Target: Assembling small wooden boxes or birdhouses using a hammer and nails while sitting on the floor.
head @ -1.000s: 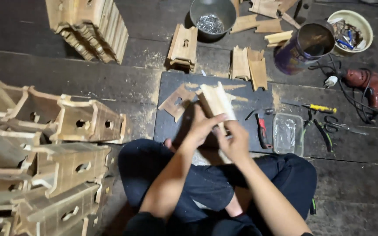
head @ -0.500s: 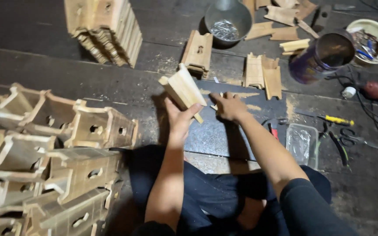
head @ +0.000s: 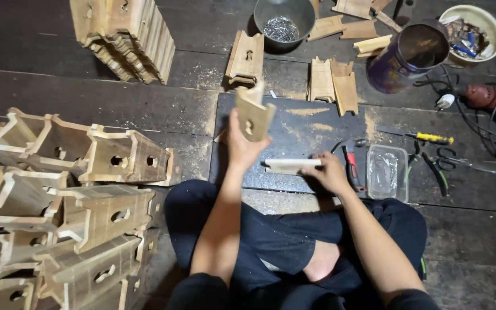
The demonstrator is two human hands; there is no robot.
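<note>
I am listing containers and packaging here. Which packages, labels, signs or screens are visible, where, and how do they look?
Purple can: top right, round, open, tilted.
Clear plastic box: beside right hand, rectangular.
Grey bowl: top centre, holds metal bits.
Cream bowl: top right corner, mixed bits.
No signs or screens.

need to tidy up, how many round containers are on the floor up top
3: a grey metal bowl of small metal bits at top centre, a dark purple can right of it, and a pale bowl of odds and ends at the top right corner.
</note>
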